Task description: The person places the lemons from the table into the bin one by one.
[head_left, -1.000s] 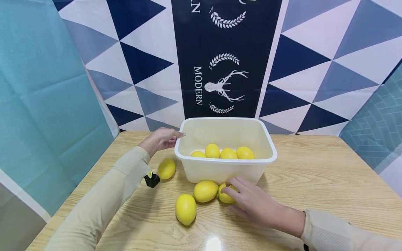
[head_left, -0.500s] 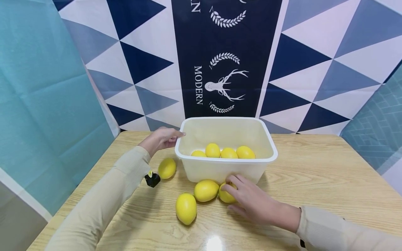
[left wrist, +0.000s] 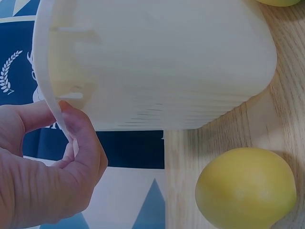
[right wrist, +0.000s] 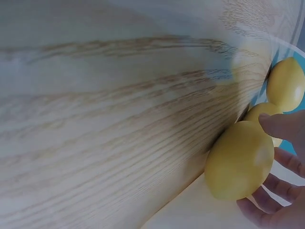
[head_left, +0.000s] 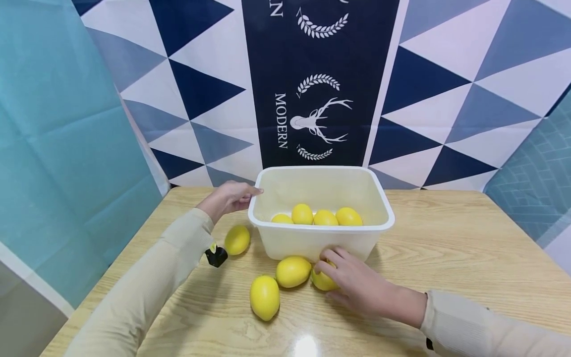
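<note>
My left hand (head_left: 229, 197) pinches the left rim of a white plastic bin (head_left: 312, 243); the left wrist view shows the thumb inside the rim and curled fingers (left wrist: 88, 143) beneath it. In front of the bin, my right hand (head_left: 361, 290) has its fingers and thumb around a lemon (right wrist: 240, 162) low at the tabletop. The hand covers part of that lemon in the head view. Just left of it lies a second lemon (head_left: 293, 271), and a third lemon (head_left: 264, 297) sits nearer the front. Another lemon (head_left: 237, 240) rests by the bin's left side, below my left wrist.
Several lemons (head_left: 324, 218) lie inside the bin, partly hidden by its front wall. The wooden table (head_left: 450, 248) reaches back to a patterned cloth backdrop (head_left: 209, 99). A small black object (head_left: 216, 256) shows beneath my left forearm.
My right hand has closed a little more around the lemon, which has shifted slightly to the right, away from its neighbour. The left hand and the bin hold still.
</note>
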A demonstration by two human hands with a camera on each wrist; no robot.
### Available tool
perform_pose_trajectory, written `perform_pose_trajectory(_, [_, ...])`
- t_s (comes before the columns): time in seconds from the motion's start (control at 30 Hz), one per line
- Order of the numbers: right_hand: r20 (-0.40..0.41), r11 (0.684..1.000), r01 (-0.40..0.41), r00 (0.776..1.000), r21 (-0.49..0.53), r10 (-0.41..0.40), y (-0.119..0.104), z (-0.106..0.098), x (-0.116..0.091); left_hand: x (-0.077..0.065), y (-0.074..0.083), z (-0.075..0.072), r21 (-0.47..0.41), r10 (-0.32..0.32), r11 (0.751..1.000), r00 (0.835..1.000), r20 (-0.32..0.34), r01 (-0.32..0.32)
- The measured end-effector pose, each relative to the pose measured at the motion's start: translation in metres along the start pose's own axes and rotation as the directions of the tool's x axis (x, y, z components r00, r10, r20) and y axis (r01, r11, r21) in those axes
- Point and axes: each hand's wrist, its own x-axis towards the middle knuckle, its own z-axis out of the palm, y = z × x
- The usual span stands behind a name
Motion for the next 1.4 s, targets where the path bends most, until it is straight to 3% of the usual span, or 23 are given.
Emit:
perform_pose_trajectory(0.43, [0.057, 0.999, -0.011, 0.998, 0.043, 0.009, 0.002, -0.006, 0.003, -0.006, 0.004, 0.0, -0.006, 0.013, 1.0, 1.0, 0.013, -0.013])
perform_pose_trajectory(0.8, [0.071, 0.999, 0.051, 0.996, 0.001, -0.051, 0.005, -0.013, 0.01, -0.007, 0.004, -0.001, 0.009, 0.007, 1.0, 1.0, 0.01, -0.007])
perform_pose_trajectory(0.97, [0.095, 0.999, 0.039, 0.995, 0.005, -0.039, 0.005, -0.014, 0.012, -0.006, 0.003, -0.001, 0.003, 0.004, 1.0, 1.0, 0.012, -0.004])
perform_pose_trajectory(1.2, [0.055, 0.992, 0.067, 0.997, -0.104, -0.061, 0.002, -0.007, 0.011, -0.004, 0.003, -0.001, 0.002, -0.002, 1.0, 1.0, 0.016, 0.002])
perform_pose_trajectory(1.4, [0.068, 0.994, 0.082, 0.995, -0.072, -0.077, 0.003, -0.008, 0.009, -0.004, 0.002, 0.0, -0.001, -0.004, 1.0, 1.0, 0.02, 0.004])
